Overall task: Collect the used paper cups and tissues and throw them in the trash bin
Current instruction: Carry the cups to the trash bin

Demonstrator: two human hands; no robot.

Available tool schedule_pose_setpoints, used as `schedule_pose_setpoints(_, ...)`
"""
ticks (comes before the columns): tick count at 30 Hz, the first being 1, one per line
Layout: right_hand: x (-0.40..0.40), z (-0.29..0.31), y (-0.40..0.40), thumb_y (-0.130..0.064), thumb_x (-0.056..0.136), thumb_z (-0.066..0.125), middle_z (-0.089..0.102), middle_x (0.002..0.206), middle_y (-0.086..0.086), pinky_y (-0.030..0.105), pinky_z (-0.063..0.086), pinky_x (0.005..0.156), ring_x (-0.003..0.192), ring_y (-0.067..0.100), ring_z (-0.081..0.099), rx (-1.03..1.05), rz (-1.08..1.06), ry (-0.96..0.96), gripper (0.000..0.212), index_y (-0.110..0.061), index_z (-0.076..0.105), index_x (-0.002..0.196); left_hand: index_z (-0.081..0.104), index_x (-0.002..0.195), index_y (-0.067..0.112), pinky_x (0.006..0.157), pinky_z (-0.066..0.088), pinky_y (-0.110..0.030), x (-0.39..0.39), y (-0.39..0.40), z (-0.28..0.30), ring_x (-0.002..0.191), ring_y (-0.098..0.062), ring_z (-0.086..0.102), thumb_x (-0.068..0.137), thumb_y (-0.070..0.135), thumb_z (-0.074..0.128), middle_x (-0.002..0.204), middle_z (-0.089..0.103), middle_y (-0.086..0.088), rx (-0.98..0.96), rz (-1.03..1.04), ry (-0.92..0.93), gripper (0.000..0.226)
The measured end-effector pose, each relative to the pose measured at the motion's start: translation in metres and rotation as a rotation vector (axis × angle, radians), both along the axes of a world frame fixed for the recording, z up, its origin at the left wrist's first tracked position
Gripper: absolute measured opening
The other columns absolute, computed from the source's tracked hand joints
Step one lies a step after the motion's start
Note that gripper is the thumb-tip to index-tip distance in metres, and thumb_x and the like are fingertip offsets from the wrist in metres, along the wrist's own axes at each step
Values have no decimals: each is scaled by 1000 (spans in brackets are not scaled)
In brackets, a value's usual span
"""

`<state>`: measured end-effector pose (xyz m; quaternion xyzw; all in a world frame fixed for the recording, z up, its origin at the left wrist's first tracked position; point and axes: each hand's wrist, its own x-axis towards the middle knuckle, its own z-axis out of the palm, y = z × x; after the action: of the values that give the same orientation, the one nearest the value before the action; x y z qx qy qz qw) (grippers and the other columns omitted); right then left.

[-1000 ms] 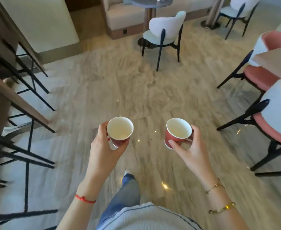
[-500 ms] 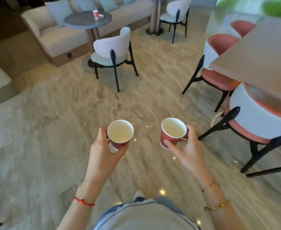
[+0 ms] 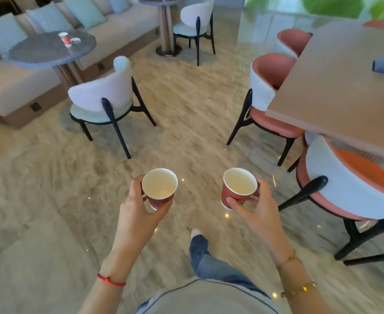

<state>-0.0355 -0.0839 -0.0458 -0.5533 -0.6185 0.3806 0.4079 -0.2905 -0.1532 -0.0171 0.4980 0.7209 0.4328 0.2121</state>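
My left hand (image 3: 138,214) grips a red paper cup (image 3: 159,187) with a white inside, held upright over the floor. My right hand (image 3: 258,214) grips a second red paper cup (image 3: 238,188), also upright, with fingers curled round its side. Both cups look empty. Another red cup (image 3: 64,39) stands on the round grey table (image 3: 39,52) at the far left, with a small crumpled white tissue (image 3: 75,40) beside it. No trash bin is in view.
A white chair (image 3: 106,98) stands ahead left by the round table, and a sofa (image 3: 9,87) runs behind it. Pink chairs (image 3: 270,96) and a wooden table (image 3: 336,91) crowd the right. A second round table (image 3: 161,1) and chair stand farther back. Marble floor lies between.
The view has swung leftward across the room and moved forward; the round table with its cup now shows at far left. Both hands keep holding their cups the same way.
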Motion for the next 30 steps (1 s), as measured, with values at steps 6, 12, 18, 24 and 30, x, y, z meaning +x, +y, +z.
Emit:
schedule_pose_setpoints(6,-42,23,171,-39,66,82,52,112,-26,13,48,74,100,-2,57,30,27,-28,64,-48,38,113,46,121,28,68,42,0,-35,167,18,93,0,61,67,34,85,107,59,18,8,-7,11,67)
schedule_pose_setpoints(12,-80,30,311,-35,68,82,54,119,-16,15,49,80,104,2,57,34,37,-27,67,-34,41,122,45,120,30,68,42,1,-70,302,20,90,17,55,66,35,85,102,54,27,21,17,5,66)
schedule_pose_setpoints(18,-113,5,438,-34,69,82,53,117,-22,5,44,77,103,-2,56,12,6,-23,66,-38,40,120,46,123,22,65,40,-1,-106,442,3,89,1,58,66,31,85,106,57,15,4,-20,37,69)
schedule_pose_setpoints(24,-162,6,597,-34,68,82,53,113,-25,2,43,76,103,-7,54,5,-23,-7,66,-36,40,119,46,125,24,69,42,-4,-159,610,4,95,-5,61,67,32,85,108,58,13,34,-64,28,70)
schedule_pose_setpoints(30,-187,32,757,-29,70,81,55,117,-15,17,49,82,103,6,58,38,-125,9,64,-28,42,121,43,124,29,68,43,-3,-190,797,27,93,-5,60,68,33,84,103,55,24,60,-203,64,69)
